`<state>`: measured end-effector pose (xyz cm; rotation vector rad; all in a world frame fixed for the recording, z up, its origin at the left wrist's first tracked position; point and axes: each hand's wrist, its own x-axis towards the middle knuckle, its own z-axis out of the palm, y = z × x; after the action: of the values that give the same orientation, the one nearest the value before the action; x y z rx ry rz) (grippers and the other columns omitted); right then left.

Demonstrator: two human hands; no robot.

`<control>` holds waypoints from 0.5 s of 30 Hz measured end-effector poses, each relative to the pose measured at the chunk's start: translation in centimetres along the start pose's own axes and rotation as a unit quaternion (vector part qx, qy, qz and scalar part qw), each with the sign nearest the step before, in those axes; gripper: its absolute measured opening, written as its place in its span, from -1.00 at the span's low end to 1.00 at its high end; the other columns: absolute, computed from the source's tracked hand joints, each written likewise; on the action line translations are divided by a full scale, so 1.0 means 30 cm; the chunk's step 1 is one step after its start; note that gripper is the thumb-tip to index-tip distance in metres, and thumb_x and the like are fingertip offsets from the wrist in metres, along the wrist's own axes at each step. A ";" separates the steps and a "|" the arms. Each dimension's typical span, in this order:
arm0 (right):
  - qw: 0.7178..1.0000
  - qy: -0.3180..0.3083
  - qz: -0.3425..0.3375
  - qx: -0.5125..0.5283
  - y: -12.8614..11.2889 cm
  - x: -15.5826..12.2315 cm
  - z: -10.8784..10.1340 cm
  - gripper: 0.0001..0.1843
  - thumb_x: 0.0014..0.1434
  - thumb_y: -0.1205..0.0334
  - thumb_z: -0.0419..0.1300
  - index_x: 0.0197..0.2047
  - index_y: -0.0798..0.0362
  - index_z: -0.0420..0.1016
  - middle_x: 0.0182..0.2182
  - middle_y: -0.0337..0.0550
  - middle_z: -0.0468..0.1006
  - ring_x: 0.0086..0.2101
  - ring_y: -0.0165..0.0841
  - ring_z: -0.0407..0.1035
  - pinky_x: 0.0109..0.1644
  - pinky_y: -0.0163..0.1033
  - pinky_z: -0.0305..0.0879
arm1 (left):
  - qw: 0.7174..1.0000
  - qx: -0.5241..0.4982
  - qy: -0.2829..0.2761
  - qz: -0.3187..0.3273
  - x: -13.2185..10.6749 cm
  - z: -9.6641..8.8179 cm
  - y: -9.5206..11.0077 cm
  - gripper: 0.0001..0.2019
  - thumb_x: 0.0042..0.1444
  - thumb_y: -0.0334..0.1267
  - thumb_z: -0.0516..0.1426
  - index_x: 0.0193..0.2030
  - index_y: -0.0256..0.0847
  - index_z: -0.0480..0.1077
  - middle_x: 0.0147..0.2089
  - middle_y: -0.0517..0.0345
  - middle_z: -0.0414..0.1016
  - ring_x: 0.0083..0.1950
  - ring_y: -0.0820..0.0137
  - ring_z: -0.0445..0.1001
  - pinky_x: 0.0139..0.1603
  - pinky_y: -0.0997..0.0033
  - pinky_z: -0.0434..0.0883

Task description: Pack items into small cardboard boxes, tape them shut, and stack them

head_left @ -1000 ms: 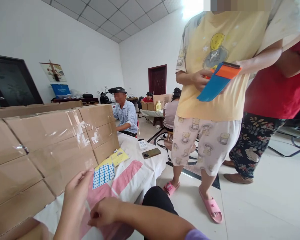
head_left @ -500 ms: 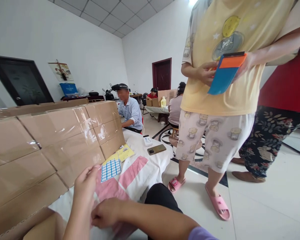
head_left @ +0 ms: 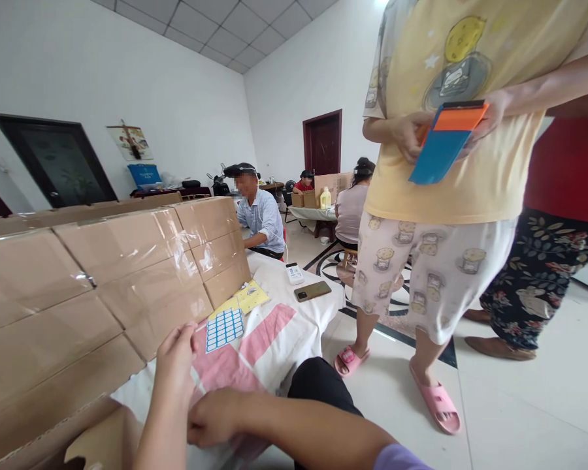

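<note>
My left hand (head_left: 175,358) is raised over the cloth-covered table (head_left: 294,313), fingertips pinched together on something too small to make out. A sheet of blue stickers (head_left: 224,328) lies just right of those fingertips, on yellow sheets (head_left: 249,297). My right hand (head_left: 214,416) is curled into a loose fist at my left wrist, its fingers closed and their contents hidden. A row of taped cardboard boxes (head_left: 102,281) stands right behind my left hand.
A person in a yellow shirt (head_left: 451,117) stands close on the right holding a blue and orange folder (head_left: 445,143). A phone (head_left: 313,291) and a small white device (head_left: 294,273) lie on the table's far end. Other people sit working further back. An open box flap (head_left: 98,440) is at bottom left.
The view has drifted so everything sits slightly higher and to the right. My hands keep the same pose near the sticker sheet. The standing person has shifted a little.
</note>
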<state>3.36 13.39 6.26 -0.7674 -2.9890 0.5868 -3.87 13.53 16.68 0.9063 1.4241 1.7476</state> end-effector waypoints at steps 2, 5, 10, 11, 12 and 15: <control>1.000 0.004 -0.005 0.000 0.002 0.002 0.004 -0.73 0.28 0.06 0.12 -0.41 0.00 0.34 -0.39 -0.26 0.55 -0.35 -0.30 0.46 -0.51 -0.32 0.09 | 0.999 -0.036 -0.006 -0.021 0.009 -0.007 -0.007 -0.65 -0.18 -0.09 0.26 -0.56 -0.15 0.13 -0.66 0.42 0.14 -0.62 0.59 0.05 -0.58 0.53 0.04; 1.000 0.007 -0.012 -0.001 0.002 0.000 0.005 -0.72 0.29 0.05 0.10 -0.41 0.01 0.35 -0.40 -0.26 0.55 -0.36 -0.32 0.45 -0.50 -0.32 0.09 | 0.995 -0.092 0.000 -0.046 0.015 -0.013 -0.008 -0.66 -0.16 -0.18 0.27 -0.56 -0.16 0.13 -0.68 0.43 0.12 -0.65 0.61 0.01 -0.61 0.55 0.00; 1.000 0.008 -0.006 -0.013 -0.014 -0.017 -0.010 -0.74 0.28 0.06 0.11 -0.35 0.04 0.44 -0.29 -0.21 0.63 -0.35 -0.33 0.46 -0.46 -0.31 0.10 | 0.988 -0.140 0.012 -0.060 0.008 -0.012 0.004 -0.71 -0.09 -0.28 0.24 -0.56 -0.18 0.13 -0.68 0.43 0.10 -0.68 0.62 0.00 -0.64 0.58 0.01; 1.000 0.010 -0.004 -0.014 -0.018 -0.021 -0.014 -0.74 0.28 0.06 0.11 -0.32 0.04 0.46 -0.27 -0.19 0.64 -0.35 -0.32 0.46 -0.45 -0.31 0.10 | 0.986 -0.150 0.016 -0.064 0.007 -0.012 0.007 -0.73 -0.07 -0.30 0.22 -0.55 -0.18 0.14 -0.68 0.43 0.09 -0.68 0.62 -0.01 -0.65 0.59 0.01; 1.000 0.012 -0.004 -0.014 -0.023 -0.025 -0.018 -0.74 0.29 0.07 0.11 -0.30 0.05 0.48 -0.24 -0.17 0.65 -0.34 -0.31 0.47 -0.44 -0.31 0.11 | 0.984 -0.161 0.020 -0.068 0.007 -0.012 0.010 -0.75 -0.04 -0.32 0.21 -0.54 -0.18 0.15 -0.68 0.43 0.08 -0.69 0.62 -0.01 -0.65 0.59 0.00; 1.000 0.016 -0.007 -0.016 -0.031 -0.032 -0.027 -0.72 0.32 0.08 0.08 -0.23 0.08 0.53 -0.19 -0.12 0.67 -0.30 -0.29 0.50 -0.42 -0.29 0.10 | 0.977 -0.194 0.032 -0.085 0.013 -0.017 0.016 -0.80 0.05 -0.37 0.15 -0.50 -0.19 0.19 -0.69 0.45 0.03 -0.70 0.62 -0.04 -0.66 0.60 -0.02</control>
<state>3.84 12.49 7.42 -0.7490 -2.9793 0.5221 -4.55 13.55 17.12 0.5084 1.1048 1.8481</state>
